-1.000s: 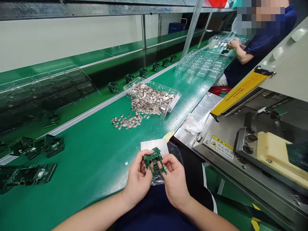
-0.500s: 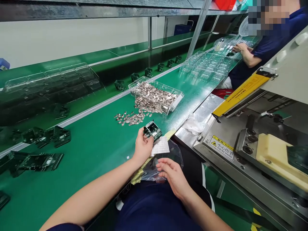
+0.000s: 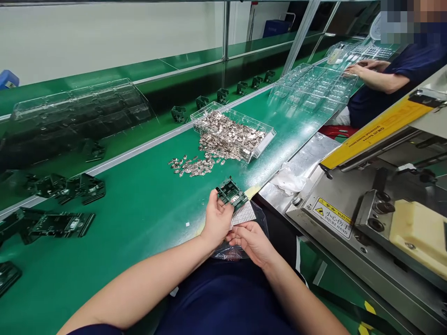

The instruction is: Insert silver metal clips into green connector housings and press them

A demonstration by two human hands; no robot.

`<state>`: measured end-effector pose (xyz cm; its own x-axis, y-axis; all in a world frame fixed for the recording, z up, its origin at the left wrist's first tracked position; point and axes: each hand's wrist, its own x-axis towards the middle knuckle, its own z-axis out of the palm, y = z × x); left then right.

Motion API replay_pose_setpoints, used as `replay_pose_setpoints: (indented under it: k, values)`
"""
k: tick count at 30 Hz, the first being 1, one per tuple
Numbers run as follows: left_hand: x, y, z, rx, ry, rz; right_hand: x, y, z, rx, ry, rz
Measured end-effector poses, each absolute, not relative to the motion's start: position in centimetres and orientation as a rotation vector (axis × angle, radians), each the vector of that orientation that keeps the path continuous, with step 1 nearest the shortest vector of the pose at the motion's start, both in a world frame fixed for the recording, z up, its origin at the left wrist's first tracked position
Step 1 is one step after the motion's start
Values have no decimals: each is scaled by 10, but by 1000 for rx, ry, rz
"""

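Observation:
My left hand (image 3: 218, 218) grips a green circuit board assembly (image 3: 232, 193) with an open, frame-like middle, its thumb on the near side. Beneath the board and close to that hand is a silvery sheet (image 3: 245, 213) ruled into small rectangles, partly covered. My right hand (image 3: 253, 239) has its fingers bunched together at the sheet's near edge, close under the left hand. What lies between those fingertips is hidden. A clear plastic bag (image 3: 228, 251) shows below both hands.
A clear tray (image 3: 268, 135) heaped with small metal pieces (image 3: 232, 130) stands ahead, with spilled pieces (image 3: 195, 166) beside it. More board assemblies (image 3: 59, 223) lie left. A metal machine (image 3: 314, 200) borders the right. Beyond clear blister trays (image 3: 310, 88), a co-worker's hands (image 3: 359, 69) work.
My right hand has moved in to the sheet's near edge, beside the left. The board has tilted in my left hand, showing more of its face. The view has shifted slightly.

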<state>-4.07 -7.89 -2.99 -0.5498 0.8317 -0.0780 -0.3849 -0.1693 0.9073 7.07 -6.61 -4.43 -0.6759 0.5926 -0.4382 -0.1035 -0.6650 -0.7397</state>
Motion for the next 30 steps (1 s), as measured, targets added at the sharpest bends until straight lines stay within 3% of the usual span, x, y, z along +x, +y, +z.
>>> replay_pose_setpoints:
  k: [15, 20, 26, 30]
  values:
    - [-56, -70, -25, 734, 1338, 1774, 59, -54, -64, -1202, -1196, 2235]
    - [-64, -60, -24, 733, 1314, 1828, 72, -56, -80, -1312, -1302, 1989]
    - [-63, -81, -18, 747, 1312, 1773, 100, -65, -35, -1229, -1477, 1713]
    - [-54, -99, -15, 801, 1261, 1723, 95, -61, 1, -1132, -1591, 1353]
